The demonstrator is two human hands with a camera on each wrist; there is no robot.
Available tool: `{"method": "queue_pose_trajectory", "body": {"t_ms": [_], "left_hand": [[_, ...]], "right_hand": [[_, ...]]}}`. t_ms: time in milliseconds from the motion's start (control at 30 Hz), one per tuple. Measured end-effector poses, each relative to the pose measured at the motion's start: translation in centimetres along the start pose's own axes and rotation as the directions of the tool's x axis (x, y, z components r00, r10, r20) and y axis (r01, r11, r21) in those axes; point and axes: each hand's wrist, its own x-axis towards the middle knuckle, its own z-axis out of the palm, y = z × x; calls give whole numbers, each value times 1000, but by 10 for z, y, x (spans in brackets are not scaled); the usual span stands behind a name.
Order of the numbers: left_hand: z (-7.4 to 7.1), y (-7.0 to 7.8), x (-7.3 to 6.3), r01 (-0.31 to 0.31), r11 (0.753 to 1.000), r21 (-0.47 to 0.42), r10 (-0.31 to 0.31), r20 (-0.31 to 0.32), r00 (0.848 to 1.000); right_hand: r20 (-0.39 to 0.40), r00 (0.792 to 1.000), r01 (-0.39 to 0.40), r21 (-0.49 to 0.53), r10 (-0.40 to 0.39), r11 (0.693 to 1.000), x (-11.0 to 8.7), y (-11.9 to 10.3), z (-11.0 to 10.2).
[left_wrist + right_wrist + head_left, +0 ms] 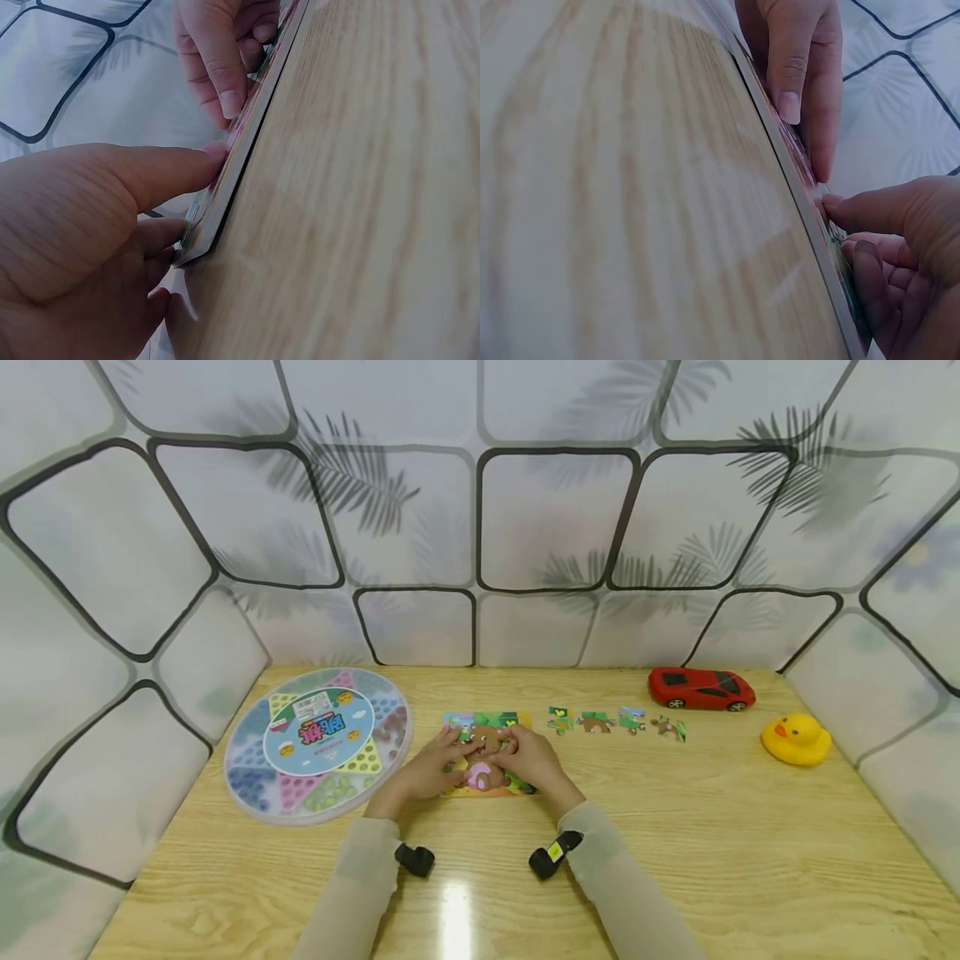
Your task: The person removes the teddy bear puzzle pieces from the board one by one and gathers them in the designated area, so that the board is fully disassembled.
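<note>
A flat jigsaw puzzle (483, 785) with a brown bear in a pink patch lies on the table between both hands. My left hand (431, 766) rests on its left side, thumb near the lower part and fingers spread over the bear. On the right side, my right hand (534, 758) has its fingers curled, thumb and forefinger pinching at a puzzle piece by the bear's cheek. In the left wrist view the left thumb (187, 166) lies on the puzzle's face, close to its raised edge. The right thumb (859, 213) touches the face from the other side.
Several loose puzzle pieces (596, 722) lie in a row right of the puzzle. A round board-game box (251, 752) stands at the left. A red toy car (697, 688) and a yellow rubber duck (797, 740) sit at the far right. A patterned wall (555, 518) encloses the table.
</note>
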Motion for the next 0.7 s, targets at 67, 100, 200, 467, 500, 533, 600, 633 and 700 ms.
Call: {"method": "queue_pose_trajectory", "body": {"t_ms": [67,100,200,467,500,533,600,633,700], "left_hand": [[0,-1,0,7,1000,0,-7,-6,1000],[0,-1,0,10,1000,1,-10,-9,1000],[0,-2,0,15,1000,1,-15,-13,1000],[0,-2,0,26,1000,-8,-26,-13,1000],[0,-1,1,27,1000,-10,-27,-12,1000],[0,-1,1,28,1000,-10,-28,-13,1000],[0,-1,1,27,1000,-15,-27,-14,1000],[0,-1,1,27,1000,-15,-27,-13,1000],[0,0,1,27,1000,-16,-27,-9,1000]], "right_hand": [[-1,1000,-5,2,5,1000,-1,-2,0],[-1,1000,-8,2,8,1000,-1,-2,0],[-3,1000,-14,-2,14,1000,-1,-4,0],[-13,1000,-22,-22,22,1000,-2,-5,0],[-14,1000,-23,-22,23,1000,-2,-5,0],[-14,1000,-24,-21,23,1000,-2,-5,0],[-16,1000,-27,-16,26,1000,-2,-5,0],[-18,1000,-25,-10,25,1000,-2,-4,0],[-19,1000,-24,2,24,1000,-3,-4,0]]}}
